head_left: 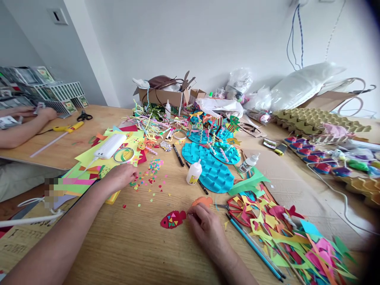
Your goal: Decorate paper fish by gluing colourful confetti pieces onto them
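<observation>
A red paper fish (173, 219) with small coloured triangles on its body lies flat on the table. My right hand (204, 226) is at its tail, thumb and fingers closed together; whether they pinch the tail is hard to see. Just behind that hand sits an orange paper piece (202, 201), partly covered. My left hand (123, 178) reaches to the edge of the scattered confetti (152, 174), its fingertips pressed together at the small paper bits; anything between them is too small to tell. A white glue bottle (194, 173) stands upright between the confetti and the blue textured paper shapes (208, 168).
Coloured paper scraps (279, 225), red-handled scissors (234, 209) and blue pencils (255, 247) lie at the right. Paper sheets (86, 158) and a white device (110, 145) are at the left. Another person's hands (44, 113) work at the far left.
</observation>
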Tool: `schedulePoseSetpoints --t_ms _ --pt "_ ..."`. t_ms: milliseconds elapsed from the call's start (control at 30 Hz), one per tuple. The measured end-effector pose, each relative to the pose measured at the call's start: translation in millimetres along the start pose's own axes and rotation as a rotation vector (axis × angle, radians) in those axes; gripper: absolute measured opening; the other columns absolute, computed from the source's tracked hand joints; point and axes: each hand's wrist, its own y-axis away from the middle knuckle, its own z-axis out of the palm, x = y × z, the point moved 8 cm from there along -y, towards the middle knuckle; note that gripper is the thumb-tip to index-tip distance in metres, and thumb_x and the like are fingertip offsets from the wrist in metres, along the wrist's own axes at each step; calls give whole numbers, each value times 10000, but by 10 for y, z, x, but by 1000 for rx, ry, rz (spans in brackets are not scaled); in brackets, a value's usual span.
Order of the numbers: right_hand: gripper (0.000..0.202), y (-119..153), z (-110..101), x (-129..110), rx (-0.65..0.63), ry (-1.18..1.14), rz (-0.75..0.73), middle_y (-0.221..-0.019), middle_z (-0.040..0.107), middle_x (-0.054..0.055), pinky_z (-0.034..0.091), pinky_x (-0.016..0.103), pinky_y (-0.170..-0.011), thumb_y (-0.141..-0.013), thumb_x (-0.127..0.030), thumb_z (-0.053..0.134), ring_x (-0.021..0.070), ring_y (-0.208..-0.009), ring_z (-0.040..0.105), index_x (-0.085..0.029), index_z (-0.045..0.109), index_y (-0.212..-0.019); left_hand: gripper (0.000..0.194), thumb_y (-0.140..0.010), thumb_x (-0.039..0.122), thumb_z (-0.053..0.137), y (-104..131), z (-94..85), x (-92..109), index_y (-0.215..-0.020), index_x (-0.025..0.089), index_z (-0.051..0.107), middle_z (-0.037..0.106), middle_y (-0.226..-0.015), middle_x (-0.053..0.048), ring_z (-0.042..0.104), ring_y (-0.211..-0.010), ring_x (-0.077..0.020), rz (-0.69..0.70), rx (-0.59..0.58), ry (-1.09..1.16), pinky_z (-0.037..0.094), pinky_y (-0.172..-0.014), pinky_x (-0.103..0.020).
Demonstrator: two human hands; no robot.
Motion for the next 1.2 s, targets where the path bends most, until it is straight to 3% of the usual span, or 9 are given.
schedulePoseSetpoints --t_ms 200,367,700,900,1200 --pt "124 -15 34 16 -36 4 17 -679 546 31 364 231 -546 -789 -125 437 140 -616 516 -167 532 -722 130 -678 106 487 87 45 34 -649 193 579 623 -743 -11 555 -746 -167 87 -31 -9 356 -612 -227" --pt "121 2 57 13 -64 -1 28 -706 553 34 370 243 -569 -794 -128 434 144 -639 523 -167 532 -734 121 -735 144 465 100 -9 71 -682 176 568 609 -753 -46 545 -761 -193 82 42 -17 359 -626 -255" --pt "129 -3 38 27 -54 3 34 -691 547 32 372 240 -557 -798 -134 428 142 -627 514 -169 526 -722 142 -778 142 444 -214 -6 521 -803 194 573 600 -814 -26 557 -772 -162 172 117 1 376 -645 -230" --pt "124 -1 37 22 -58 6 32 -692 547 30 375 243 -565 -795 -129 433 141 -626 513 -170 528 -728 119 -772 140 458 -352 45 595 -783 174 571 593 -823 -57 552 -801 -201 197 124 -43 394 -660 -266" --pt "129 -5 23 21 -44 -4 23 -703 558 31 382 232 -558 -783 -119 431 136 -630 519 -172 537 -734 169 -770 90 422 -341 23 651 -809 164 569 590 -867 -74 545 -850 -220 210 122 -29 403 -701 -290"
